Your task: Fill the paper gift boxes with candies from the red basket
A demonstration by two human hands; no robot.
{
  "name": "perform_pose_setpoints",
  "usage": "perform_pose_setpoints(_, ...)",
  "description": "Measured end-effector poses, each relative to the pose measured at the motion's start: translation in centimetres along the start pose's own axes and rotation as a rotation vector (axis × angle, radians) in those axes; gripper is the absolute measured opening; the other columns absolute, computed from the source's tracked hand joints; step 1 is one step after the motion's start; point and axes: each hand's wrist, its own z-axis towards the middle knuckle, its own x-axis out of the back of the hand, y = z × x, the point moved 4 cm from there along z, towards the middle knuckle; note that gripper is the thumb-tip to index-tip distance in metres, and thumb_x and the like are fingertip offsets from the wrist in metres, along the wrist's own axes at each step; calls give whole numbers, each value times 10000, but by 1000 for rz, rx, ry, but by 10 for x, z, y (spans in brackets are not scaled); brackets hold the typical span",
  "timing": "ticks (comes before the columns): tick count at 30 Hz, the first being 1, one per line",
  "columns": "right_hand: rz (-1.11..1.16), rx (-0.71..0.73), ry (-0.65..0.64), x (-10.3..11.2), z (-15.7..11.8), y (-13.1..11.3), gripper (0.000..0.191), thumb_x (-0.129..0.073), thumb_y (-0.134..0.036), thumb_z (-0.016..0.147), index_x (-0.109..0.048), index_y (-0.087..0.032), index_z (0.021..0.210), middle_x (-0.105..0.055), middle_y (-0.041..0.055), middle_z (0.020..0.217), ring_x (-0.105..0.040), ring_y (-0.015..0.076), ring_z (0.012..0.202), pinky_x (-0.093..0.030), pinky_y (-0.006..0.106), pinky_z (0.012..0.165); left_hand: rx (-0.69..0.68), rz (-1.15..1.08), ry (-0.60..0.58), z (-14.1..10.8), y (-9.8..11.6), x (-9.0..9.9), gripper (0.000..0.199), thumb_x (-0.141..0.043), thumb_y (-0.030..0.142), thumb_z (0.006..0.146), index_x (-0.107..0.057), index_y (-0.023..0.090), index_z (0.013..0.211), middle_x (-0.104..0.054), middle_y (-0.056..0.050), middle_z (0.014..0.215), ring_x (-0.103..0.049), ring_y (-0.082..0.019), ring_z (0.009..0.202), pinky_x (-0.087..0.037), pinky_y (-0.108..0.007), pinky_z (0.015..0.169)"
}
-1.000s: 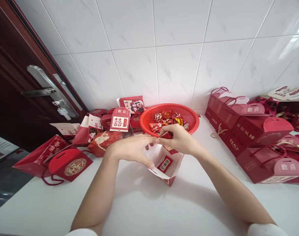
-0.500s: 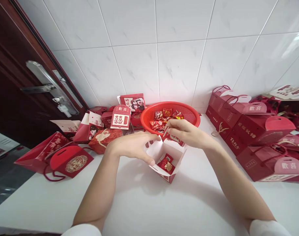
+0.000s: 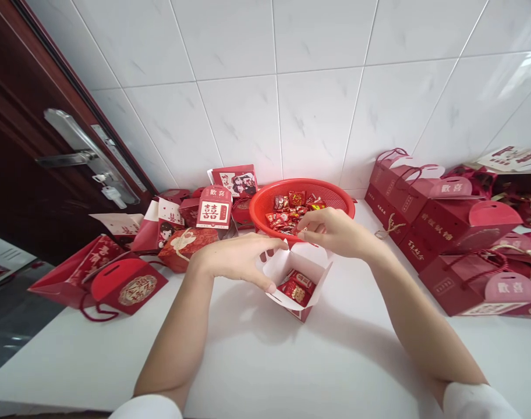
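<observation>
Head view: left hand [image 3: 239,262] steadies the open red favour box [image 3: 298,285] mid-bench, fingers curled on its near-left flap. Right hand [image 3: 335,233] hovers at the red basket [image 3: 344,203] rim, fingers pinched narrow among wrapped candies [image 3: 291,212]; whether one is held, cannot tell. Box judged light, flimsy card; best held by walls.

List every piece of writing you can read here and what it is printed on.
"歡喜" over "囍": upright red box.
"歡喜": pink flap of gift box.
"歡喜": front right box flap.
Gold side print on gift boxes, candy wrappers and flat cards: too blurred.
</observation>
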Motion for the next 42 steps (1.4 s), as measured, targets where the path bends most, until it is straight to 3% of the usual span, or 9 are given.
perform_pose_setpoints(5, -114, -45, -110, 18, -14, 5, 279, -660, -449, 849, -685, -189, 749, -671, 24, 713, -583, 161, 640, -375, 262, 546, -29, -15, 11, 0, -6, 1, 853, -739, 586, 721, -471, 254, 1460, -550, -69, 1459, -579, -273, 1214, -479, -299, 937)
perform_pose_setpoints(10, -215, -109, -215, 4, -19, 20, 336, -830, -459, 657, -620, -203, 601, -604, 23, 584, -532, 162, 540, -326, 263, 479, -10, 13, 5, 0, -12, 4, 920, -746, 644, 679, -472, 247, 1463, -551, -91, 1459, -564, -288, 1244, -475, -307, 953)
perform_pose_setpoints(14, -231, -140, -165, -8, -30, 28, 385, -883, -464, 561, -682, -212, 770, -645, 36, 674, -560, 186, 579, -363, 272, 490, 17, 28, 0, 2, -13, 4, 909, -737, 629, 695, -463, 241, 1470, -543, -90, 1467, -555, -283, 1248, -474, -305, 949)
perform_pose_setpoints(19, -79, -149, -220, -10, -59, 29, 495, -767, -534, 733, -671, -213, 1097, -712, 89, 993, -654, 230, 800, -466, 293, 611, 16, 9, 10, 9, -11, 3, 794, -722, 569, 735, -513, 221, 1417, -595, -89, 1394, -597, -264, 1165, -489, -279, 875)
perform_pose_setpoints(22, 44, -122, -266, -13, -76, 30, 492, -701, -561, 809, -664, -223, 1164, -698, 93, 1133, -669, 226, 884, -513, 318, 713, -62, -4, 15, 11, -6, 3, 700, -726, 528, 742, -563, 241, 1360, -629, -59, 1334, -615, -247, 1113, -485, -263, 841)
perform_pose_setpoints(28, 119, -85, -179, -17, -97, 37, 518, -803, -547, 713, -693, -226, 1105, -709, 80, 1117, -646, 243, 933, -528, 369, 826, -248, -65, -36, 7, 6, 1, 527, -739, 525, 743, -673, 257, 1192, -670, -31, 1177, -621, -215, 1026, -473, -242, 822)
perform_pose_setpoints(32, 156, -56, -89, -19, -105, 37, 425, -793, -562, 726, -702, -210, 947, -722, 71, 987, -637, 233, 895, -509, 371, 839, -347, -147, -78, 5, 16, -1, 259, -695, 446, 804, -730, 234, 949, -668, -25, 1076, -619, -199, 1014, -478, -243, 853)
perform_pose_setpoints(35, 224, -93, 35, -22, -107, 38, 400, -730, -592, 787, -665, -198, 820, -708, 55, 862, -637, 208, 822, -505, 341, 784, -370, -177, -106, 8, 22, -4, 177, -685, 385, 815, -745, 222, 847, -654, -41, 1157, -611, -222, 1083, -485, -265, 889)
perform_pose_setpoints(42, 188, -180, 281, -39, -99, 47, 447, -700, -627, 789, -532, -213, 784, -628, 17, 769, -569, 175, 694, -463, 311, 649, -353, -161, -139, 10, 28, -11, 174, -734, 395, 786, -781, 244, 858, -605, -46, 1352, -546, -287, 1260, -487, -319, 957)
